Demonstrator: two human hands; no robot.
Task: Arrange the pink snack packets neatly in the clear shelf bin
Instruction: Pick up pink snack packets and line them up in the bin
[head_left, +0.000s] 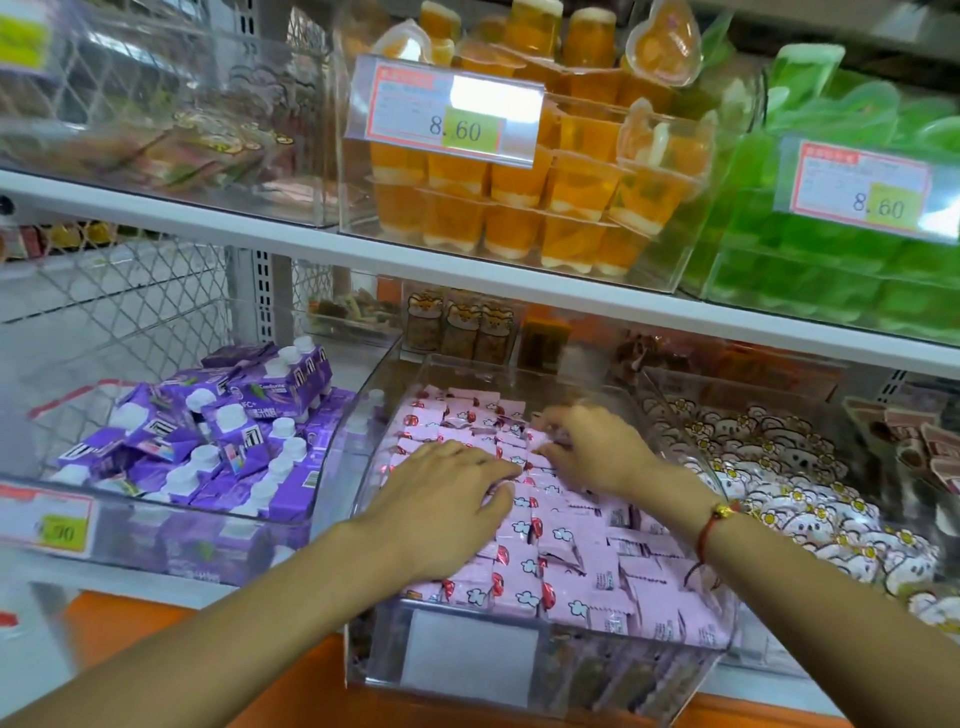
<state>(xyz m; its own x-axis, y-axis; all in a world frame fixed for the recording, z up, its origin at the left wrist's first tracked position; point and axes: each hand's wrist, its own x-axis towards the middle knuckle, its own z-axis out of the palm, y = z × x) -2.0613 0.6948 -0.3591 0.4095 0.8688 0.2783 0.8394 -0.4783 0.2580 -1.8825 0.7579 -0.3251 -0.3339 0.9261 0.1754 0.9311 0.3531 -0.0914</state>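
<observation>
A clear shelf bin (540, 670) on the lower shelf holds several pink snack packets (566, 571) with white clouds and red marks. Both hands are inside the bin, on top of the pile. My left hand (447, 499) lies flat with straight fingers, pressing on packets at the bin's left middle. My right hand (597, 452) sits further back with fingers bent, and its fingertips pinch the edge of a pink packet (537, 441). A red bracelet is on the right wrist. Packets at the front stand in rows; those at the back lie loosely.
Left of the bin is a clear bin of purple drink cartons (223, 441). To the right stands a bin of white flower-print packets (810, 499). The shelf above (467, 260) carries orange jelly cups (524, 197) and green jelly cups (831, 260), close over the hands.
</observation>
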